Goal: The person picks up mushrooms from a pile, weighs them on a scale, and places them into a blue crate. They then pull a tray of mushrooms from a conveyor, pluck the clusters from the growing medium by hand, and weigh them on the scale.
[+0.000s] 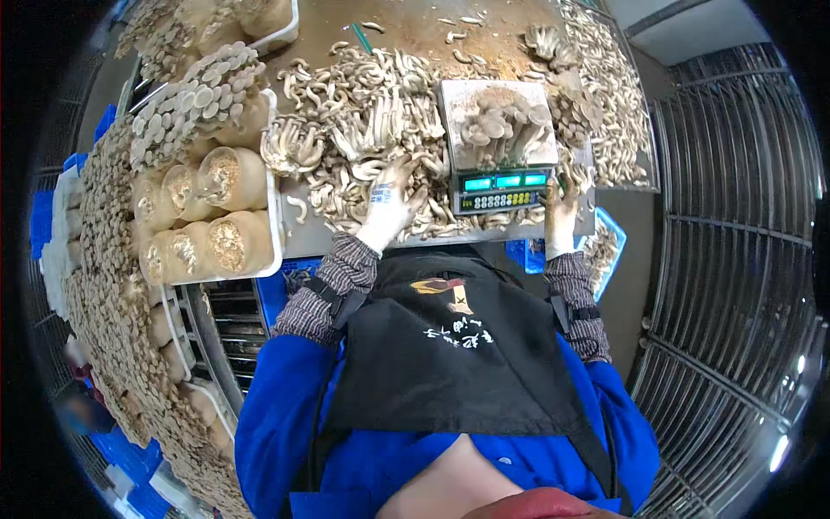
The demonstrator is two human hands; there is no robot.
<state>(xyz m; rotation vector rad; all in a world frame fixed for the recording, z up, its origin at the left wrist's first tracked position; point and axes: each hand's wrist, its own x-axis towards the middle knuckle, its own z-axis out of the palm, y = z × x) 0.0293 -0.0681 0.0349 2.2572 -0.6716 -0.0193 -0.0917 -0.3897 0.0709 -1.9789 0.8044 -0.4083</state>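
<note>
Metal racks stand right of a littered table where mushrooms, probably light, soft, fragile and best taken by their stems, lie on and around a scale, the left hand among them, fingers slightly apart, the right hand beside the scale, whether either grips anything unclear.

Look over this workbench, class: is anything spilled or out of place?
Brown crumbs litter the table beyond the scale, and a few loose mushrooms lie there, apart from the main heap. That scatter looks like spillage.
</note>
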